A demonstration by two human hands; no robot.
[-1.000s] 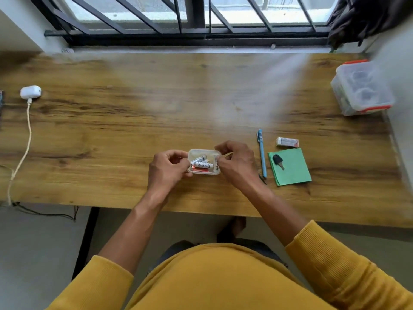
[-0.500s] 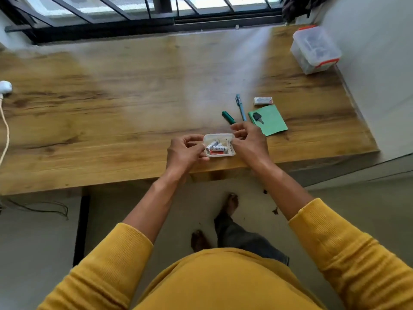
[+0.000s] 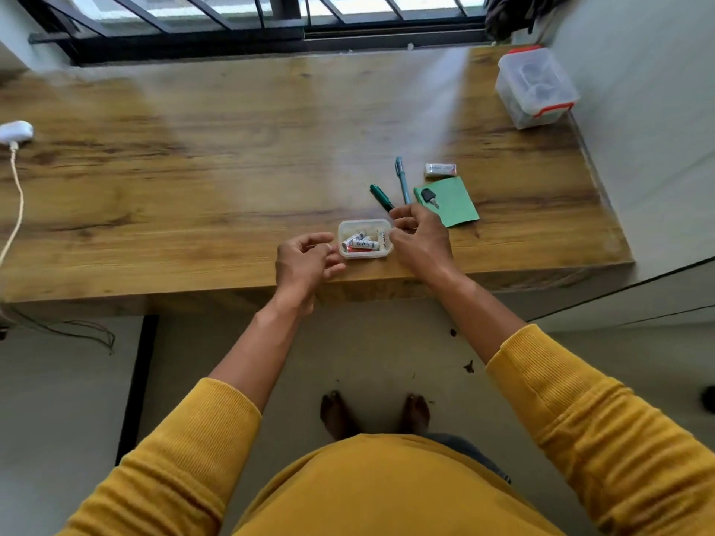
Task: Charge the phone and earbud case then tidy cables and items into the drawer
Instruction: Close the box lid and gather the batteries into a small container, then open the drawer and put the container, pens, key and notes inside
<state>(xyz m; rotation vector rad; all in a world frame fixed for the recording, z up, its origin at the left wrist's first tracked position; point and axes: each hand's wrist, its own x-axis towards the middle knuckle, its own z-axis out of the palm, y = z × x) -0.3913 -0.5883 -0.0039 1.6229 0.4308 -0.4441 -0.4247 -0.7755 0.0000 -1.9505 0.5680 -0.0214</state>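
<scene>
Wooden desk point(image 3: 232, 179) with small clutter.

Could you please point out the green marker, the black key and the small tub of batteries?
green marker point(image 3: 381, 196), head view, middle of its barrel.
black key point(image 3: 427, 195), head view, its black head.
tub of batteries point(image 3: 347, 227), head view, far-left rim.

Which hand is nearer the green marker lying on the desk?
The right. The right hand sits just below the green marker, fingertips almost at its near end. The left hand is further off, on the far side of the battery tub.
</scene>
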